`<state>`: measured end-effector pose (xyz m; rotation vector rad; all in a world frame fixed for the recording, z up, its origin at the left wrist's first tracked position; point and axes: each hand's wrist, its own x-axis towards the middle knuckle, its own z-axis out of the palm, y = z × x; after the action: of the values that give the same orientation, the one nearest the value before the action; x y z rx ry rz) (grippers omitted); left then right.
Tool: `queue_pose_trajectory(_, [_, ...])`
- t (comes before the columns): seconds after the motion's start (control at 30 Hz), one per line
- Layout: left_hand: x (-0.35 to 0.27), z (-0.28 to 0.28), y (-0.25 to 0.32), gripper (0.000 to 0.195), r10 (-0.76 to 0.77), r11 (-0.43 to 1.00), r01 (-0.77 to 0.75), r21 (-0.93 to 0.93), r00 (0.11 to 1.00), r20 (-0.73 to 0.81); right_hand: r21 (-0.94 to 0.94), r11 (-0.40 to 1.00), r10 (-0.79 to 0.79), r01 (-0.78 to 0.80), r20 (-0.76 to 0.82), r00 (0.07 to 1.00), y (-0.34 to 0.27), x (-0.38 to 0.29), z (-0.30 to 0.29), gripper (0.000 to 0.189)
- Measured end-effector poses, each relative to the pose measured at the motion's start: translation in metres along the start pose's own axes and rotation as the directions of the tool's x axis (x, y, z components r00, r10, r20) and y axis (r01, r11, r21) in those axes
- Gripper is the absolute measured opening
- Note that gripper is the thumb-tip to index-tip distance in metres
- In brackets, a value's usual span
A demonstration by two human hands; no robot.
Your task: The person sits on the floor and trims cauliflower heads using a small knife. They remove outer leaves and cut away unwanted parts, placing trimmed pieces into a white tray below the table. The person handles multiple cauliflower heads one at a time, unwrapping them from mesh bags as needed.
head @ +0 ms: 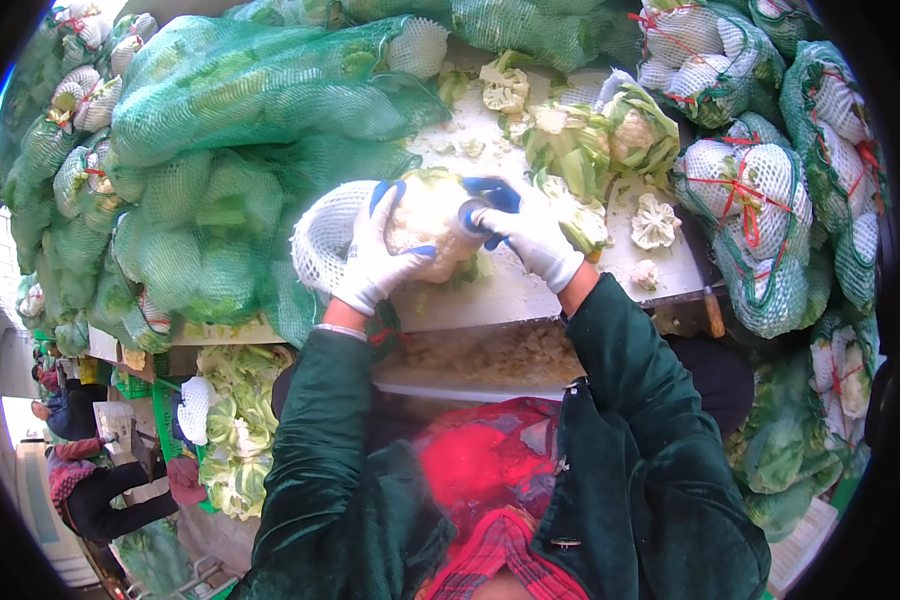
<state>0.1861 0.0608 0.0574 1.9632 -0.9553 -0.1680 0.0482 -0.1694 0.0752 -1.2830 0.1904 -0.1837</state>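
Observation:
A whitish cauliflower head (429, 225) stands before me on the white work surface (487, 309). My left hand (379, 259), in a white glove with blue fingertips, grips it from the left with thumb and fingers spread around it. A small round tool with a metallic rim (472, 216) is pinched in my gloved right hand (529, 232), against the cauliflower's right side; its exact kind cannot be made out. Left of the cauliflower, a white foam net sleeve (322, 238) lies beside my left hand, its far part behind that hand.
Green mesh sacks of cauliflower (270, 97) crowd the left and back. More sacks tied with red string (742, 187) stand at right. A wooden-handled knife (712, 311) lies by leafy trimmed heads (570, 142). Scraps fill a trough (487, 352). People (82, 472) are at lower left.

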Motion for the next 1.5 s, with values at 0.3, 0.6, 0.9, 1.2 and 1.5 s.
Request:
queue_pose_trajectory(0.3, [0.001, 0.000, -0.012, 0.104, -0.164, 0.948, 0.157, -0.276, 0.986, -0.004, -0.059, 0.998, -0.017, 0.000, -0.294, 0.956, -0.001, 0.077, -0.021, 0.035])
queue_pose_trajectory(0.6, [0.001, 0.002, -0.024, 0.104, -0.126, 0.970, 0.113, -0.217, 0.991, -0.049, -0.348, 0.893, -0.335, 0.287, -0.086, 0.938, 0.006, 0.101, -0.015, 0.026])
queue_pose_trajectory(0.9, [0.000, 0.002, -0.025, 0.103, -0.220, 0.852, 0.193, -0.487, 0.976, 0.002, -0.265, 0.896, -0.379, 0.356, -0.040, 0.924, 0.056, 0.085, -0.016, 0.020])
queue_pose_trajectory(1.2, [0.003, 0.001, -0.017, 0.103, -0.223, 0.836, 0.194, -0.513, 0.975, 0.006, -0.312, 0.844, -0.507, 0.435, -0.204, 0.838, 0.062, 0.083, -0.008, 0.023])
queue_pose_trajectory(1.5, [0.003, 0.001, -0.020, 0.106, -0.224, 0.788, 0.217, -0.576, 0.973, 0.061, -0.217, 0.943, -0.295, 0.252, -0.195, 0.936, 0.053, 0.088, -0.010, 0.025])
